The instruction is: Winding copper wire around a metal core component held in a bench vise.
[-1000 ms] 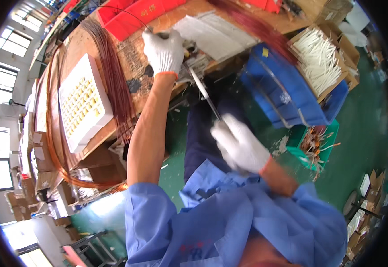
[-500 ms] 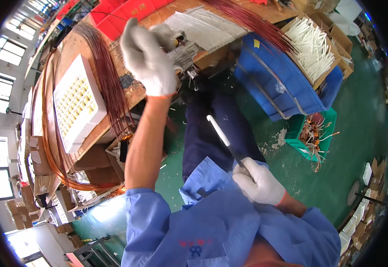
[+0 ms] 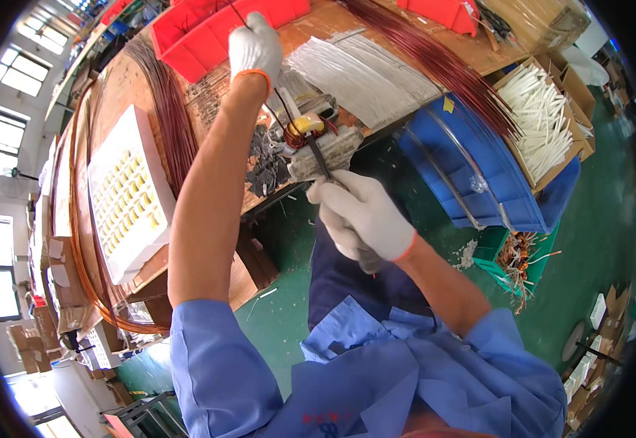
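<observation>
On the bench edge ahead of me, a coil [image 3: 305,131] of dark copper wire with a yellow part on top sits at a worn grey fixture [image 3: 325,157]. My left hand [image 3: 254,47], gloved in white, is closed on a dark wire [image 3: 285,106] pulled taut from the coil; the wire's free end rises past the fingers. My gloved right hand [image 3: 365,215] grips a dark bar-shaped tool [image 3: 319,158], its handle showing below the fist. The tool's far end meets the coil's near side; the exact contact is hidden.
Red bins [image 3: 208,44] stand beyond my left hand. A white foam tray [image 3: 128,197] of yellow parts lies left, near bundled wires [image 3: 165,109]. White sleeving strips [image 3: 365,77] lie right of the fixture. A blue bin [image 3: 464,168] and a green bin [image 3: 493,248] of scraps stand right.
My right hand has brought the tool up from near my lap to the coil. My left hand has moved up and away, drawing the wire out straight.
</observation>
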`<state>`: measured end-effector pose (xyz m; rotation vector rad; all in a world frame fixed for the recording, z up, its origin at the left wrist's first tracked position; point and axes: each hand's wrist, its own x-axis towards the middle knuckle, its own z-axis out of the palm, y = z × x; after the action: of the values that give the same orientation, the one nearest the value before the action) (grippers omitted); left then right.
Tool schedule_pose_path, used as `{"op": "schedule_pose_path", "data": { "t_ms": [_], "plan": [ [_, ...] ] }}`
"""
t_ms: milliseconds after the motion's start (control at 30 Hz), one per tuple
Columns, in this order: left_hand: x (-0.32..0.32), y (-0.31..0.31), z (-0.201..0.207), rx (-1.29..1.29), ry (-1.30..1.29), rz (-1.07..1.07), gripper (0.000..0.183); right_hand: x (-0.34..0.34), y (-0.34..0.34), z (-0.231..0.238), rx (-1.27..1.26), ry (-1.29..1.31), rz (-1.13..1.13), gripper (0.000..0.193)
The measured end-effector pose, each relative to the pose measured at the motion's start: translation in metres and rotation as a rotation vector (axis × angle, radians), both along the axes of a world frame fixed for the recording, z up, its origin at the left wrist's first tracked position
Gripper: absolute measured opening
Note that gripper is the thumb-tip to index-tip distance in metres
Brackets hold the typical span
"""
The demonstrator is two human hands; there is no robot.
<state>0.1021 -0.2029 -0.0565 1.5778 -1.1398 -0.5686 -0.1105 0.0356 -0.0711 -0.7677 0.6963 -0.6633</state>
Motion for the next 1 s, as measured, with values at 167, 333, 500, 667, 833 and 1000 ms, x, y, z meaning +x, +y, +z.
{"op": "schedule_pose_path", "data": {
  "t_ms": [167,333,500,667,833,1000],
  "plan": [
    [-0.019,0.035,0.011,0.112,0.426,-0.170,0.051,-0.032,0.012,-0.015,-0.077,0.286,0.080,0.024],
    [-0.080,0.123,0.027,0.031,-0.520,-0.065,0.058,-0.027,0.033,-0.025,-0.298,0.485,-0.039,0.030],
    [-0.086,0.129,0.034,0.079,-0.656,-0.020,0.060,-0.042,0.044,0.017,0.064,0.142,0.034,0.022],
    [-0.071,0.134,0.021,-0.286,-0.488,0.089,0.065,-0.070,0.132,0.005,-0.090,0.289,-0.030,0.013],
    [-0.044,0.180,-0.014,-0.851,-0.852,-0.200,0.038,-0.114,0.191,-0.002,0.271,0.133,0.024,0.010],
    [-0.036,0.220,-0.010,-0.819,-1.272,-0.491,0.052,-0.112,0.188,-0.012,0.168,0.257,0.009,0.009]
  ]
}}
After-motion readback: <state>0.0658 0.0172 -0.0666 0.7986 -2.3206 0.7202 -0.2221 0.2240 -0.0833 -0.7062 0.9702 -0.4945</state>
